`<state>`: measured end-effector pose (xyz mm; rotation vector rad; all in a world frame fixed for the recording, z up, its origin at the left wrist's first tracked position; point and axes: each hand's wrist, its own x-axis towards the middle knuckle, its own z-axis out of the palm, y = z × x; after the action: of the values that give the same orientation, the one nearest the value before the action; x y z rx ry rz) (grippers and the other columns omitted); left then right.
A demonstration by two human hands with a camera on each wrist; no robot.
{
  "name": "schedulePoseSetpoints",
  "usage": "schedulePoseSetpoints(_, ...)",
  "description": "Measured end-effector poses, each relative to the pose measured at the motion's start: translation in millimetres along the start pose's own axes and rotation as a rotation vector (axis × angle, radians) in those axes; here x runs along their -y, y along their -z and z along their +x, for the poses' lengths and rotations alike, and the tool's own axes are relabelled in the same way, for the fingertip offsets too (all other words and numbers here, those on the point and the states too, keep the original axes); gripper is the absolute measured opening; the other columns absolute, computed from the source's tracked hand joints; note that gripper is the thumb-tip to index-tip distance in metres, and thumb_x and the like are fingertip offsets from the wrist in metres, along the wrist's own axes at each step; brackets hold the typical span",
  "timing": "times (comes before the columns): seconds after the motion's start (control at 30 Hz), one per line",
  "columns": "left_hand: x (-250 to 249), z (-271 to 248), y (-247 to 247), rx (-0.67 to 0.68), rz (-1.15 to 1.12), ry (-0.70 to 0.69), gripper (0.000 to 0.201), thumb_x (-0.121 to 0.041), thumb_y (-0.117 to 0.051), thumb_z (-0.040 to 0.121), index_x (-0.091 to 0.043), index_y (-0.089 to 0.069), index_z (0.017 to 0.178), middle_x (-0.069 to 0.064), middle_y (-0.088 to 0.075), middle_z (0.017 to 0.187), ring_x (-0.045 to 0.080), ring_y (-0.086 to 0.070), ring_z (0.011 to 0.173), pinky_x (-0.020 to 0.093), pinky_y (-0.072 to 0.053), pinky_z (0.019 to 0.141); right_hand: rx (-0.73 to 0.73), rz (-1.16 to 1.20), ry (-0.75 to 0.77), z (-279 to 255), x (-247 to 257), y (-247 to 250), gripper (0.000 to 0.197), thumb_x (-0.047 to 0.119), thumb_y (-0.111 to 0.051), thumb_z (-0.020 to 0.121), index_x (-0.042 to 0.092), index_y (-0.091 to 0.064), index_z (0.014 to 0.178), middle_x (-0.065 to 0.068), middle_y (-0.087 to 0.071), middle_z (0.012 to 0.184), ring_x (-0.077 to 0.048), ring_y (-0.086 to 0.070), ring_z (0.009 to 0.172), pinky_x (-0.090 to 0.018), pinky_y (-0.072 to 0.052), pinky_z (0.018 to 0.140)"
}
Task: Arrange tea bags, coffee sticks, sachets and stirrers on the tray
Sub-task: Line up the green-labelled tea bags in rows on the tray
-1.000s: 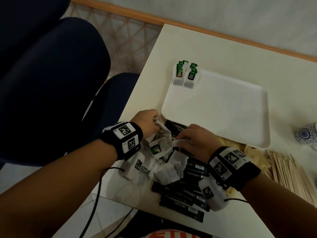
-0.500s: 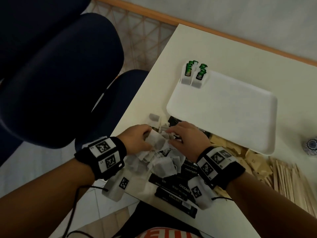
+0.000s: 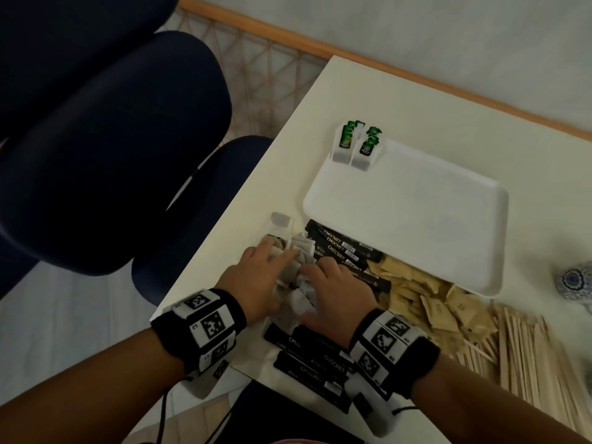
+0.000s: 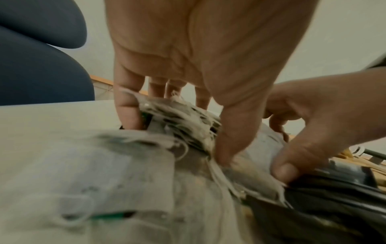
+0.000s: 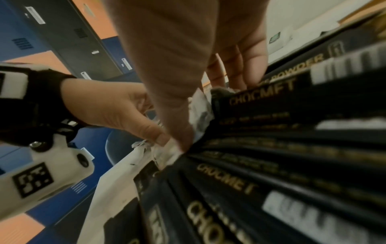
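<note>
A loose pile of white tea bags (image 3: 301, 248) lies at the table's near left corner. My left hand (image 3: 275, 257) grips a bunch of them from the left, thumb pressed down on the tea bags (image 4: 183, 120). My right hand (image 3: 315, 267) pinches tea bags (image 5: 200, 113) from the right, and the two thumbs almost meet. Black coffee sticks (image 3: 339, 249) lie beyond my right hand and more coffee sticks (image 3: 307, 357) under my wrists. The white tray (image 3: 416, 219) holds two rows of upright green-tagged tea bags (image 3: 354, 145) in its far left corner.
Brown sachets (image 3: 416, 293) are heaped along the tray's near edge. Wooden stirrers (image 3: 528, 350) lie to the right of them. A single tea bag (image 3: 281, 219) lies apart beyond the pile. A patterned cup (image 3: 576, 280) stands at the right edge. Dark blue chairs (image 3: 112, 139) stand left of the table.
Both hands have drawn closer together over the pile and bunched the tea bags between them. The tea bags on the tray have not moved.
</note>
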<state>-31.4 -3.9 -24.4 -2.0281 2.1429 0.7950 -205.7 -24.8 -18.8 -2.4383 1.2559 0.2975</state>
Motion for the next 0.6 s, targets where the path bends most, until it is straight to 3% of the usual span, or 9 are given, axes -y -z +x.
schedulePoseSetpoints(0.13, -4, 8, 4, -0.009, -0.205, -0.005, 0.062, -0.018, -0.066, 0.079, -0.034, -0.042, 0.134, -0.004, -0.028, 0.134, 0.019, -0.040, 0.119, 0.039, -0.048, 0.093, -0.040, 0.093, 0.023, 4, -4, 0, 0.038, 0.039, -0.055, 0.088, 0.026, -0.048, 0.123, 0.001, -0.042, 0.121, -0.021, -0.049, 0.107, -0.030, -0.046, 0.074)
schedulePoseSetpoints(0.23, -6, 13, 8, -0.014, -0.324, 0.024, 0.042, -0.010, -0.065, 0.079, -0.023, -0.057, 0.118, -0.005, -0.036, 0.119, 0.016, -0.049, 0.108, 0.030, -0.046, 0.090, -0.044, 0.196, 0.044, 5, -9, 2, 0.030, 0.037, -0.054, 0.090, 0.026, -0.057, 0.118, 0.001, -0.048, 0.115, -0.020, -0.052, 0.103, -0.033, -0.049, 0.078)
schedulePoseSetpoints(0.33, -8, 16, 17, -0.044, -0.367, 0.029, 0.028, -0.003, -0.062, 0.077, -0.019, -0.058, 0.099, -0.004, -0.040, 0.107, 0.017, -0.050, 0.102, 0.021, -0.037, 0.080, -0.077, 0.339, 0.053, 3, -17, 6, 0.027, 0.030, -0.060, 0.088, 0.025, -0.063, 0.114, 0.001, -0.054, 0.109, -0.018, -0.056, 0.099, -0.034, -0.049, 0.081)
schedulePoseSetpoints(0.43, -10, 17, 25, -0.086, -0.411, 0.083, 0.021, -0.003, -0.061, 0.079, -0.015, -0.059, 0.095, 0.000, -0.050, 0.099, 0.020, -0.053, 0.095, 0.026, -0.040, 0.075, -0.124, 0.468, 0.065, 2, -24, 13, 0.021, 0.026, -0.062, 0.088, 0.025, -0.068, 0.108, 0.002, -0.059, 0.106, -0.012, -0.057, 0.095, -0.029, -0.047, 0.084)
schedulePoseSetpoints(0.5, -12, 17, 28, -0.111, -0.559, 0.119, 0.016, -0.002, -0.058, 0.082, -0.017, -0.060, 0.089, 0.000, -0.057, 0.090, 0.018, -0.056, 0.081, 0.029, -0.045, 0.067, -0.154, 0.509, 0.061, 1, -30, 18, 0.020, 0.028, -0.062, 0.088, 0.028, -0.069, 0.107, 0.006, -0.061, 0.106, -0.006, -0.055, 0.092, -0.023, -0.046, 0.083)
schedulePoseSetpoints(0.6, -15, 17, 31, -0.135, -0.805, 0.150, 0.021, 0.001, -0.056, 0.081, -0.020, -0.059, 0.078, -0.004, -0.058, 0.073, 0.011, -0.052, 0.062, 0.021, -0.040, 0.053, -0.179, 0.586, 0.039, 1, -37, 28, 0.020, 0.032, -0.064, 0.088, 0.029, -0.068, 0.107, 0.013, -0.060, 0.098, -0.001, -0.055, 0.085, -0.018, -0.043, 0.077)
